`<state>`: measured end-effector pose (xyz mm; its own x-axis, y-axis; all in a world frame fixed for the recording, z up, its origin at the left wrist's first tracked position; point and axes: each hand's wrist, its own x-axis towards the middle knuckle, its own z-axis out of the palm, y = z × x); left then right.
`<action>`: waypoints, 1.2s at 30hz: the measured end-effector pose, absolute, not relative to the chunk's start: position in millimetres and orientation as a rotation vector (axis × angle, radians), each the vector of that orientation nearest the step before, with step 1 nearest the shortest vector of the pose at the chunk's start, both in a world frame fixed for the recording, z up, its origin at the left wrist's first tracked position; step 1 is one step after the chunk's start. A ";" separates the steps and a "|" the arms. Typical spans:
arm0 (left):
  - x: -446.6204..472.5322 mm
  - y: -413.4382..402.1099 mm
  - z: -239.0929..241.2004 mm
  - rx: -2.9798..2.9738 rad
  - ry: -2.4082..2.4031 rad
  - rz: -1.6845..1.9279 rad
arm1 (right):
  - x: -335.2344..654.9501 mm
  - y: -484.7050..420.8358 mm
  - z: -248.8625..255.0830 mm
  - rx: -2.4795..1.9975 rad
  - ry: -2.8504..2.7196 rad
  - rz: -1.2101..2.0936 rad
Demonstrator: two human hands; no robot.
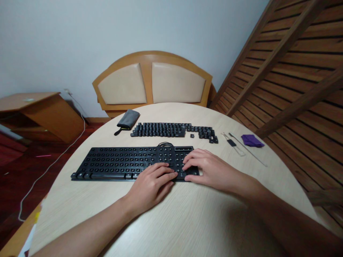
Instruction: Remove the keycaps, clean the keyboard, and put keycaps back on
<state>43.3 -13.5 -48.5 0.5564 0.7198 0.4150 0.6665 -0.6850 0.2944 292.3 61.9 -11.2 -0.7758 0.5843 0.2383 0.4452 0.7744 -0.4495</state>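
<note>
A black keyboard (112, 160) lies across the table, most of its keycaps off and the bare switch sockets showing. Along its bottom row a spacebar and a few large keys are still fitted. My left hand (152, 182) rests on the keyboard's lower edge, right of its middle, fingers stretched out. Over the number pad at the right end, my right hand (206, 168) is curved, thumb and fingers apart; nothing shows between them. Behind the keyboard stand rows of loose black keycaps (160, 130), with one single keycap (192, 136) set apart.
A grey pouch (129, 119) lies at the back left. To the right are a wire keycap puller (232, 143), a thin rod-like tool (249, 150) and a folded purple cloth (252, 140). The keyboard's coiled cable (165, 144) sits behind it. A wooden headboard (148, 80) stands beyond the round table (187, 217).
</note>
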 end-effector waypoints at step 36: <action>38.0 -16.1 -51.9 2.733 1.181 0.615 | 289.4 62.2 -20.3 -0.809 -2.613 0.647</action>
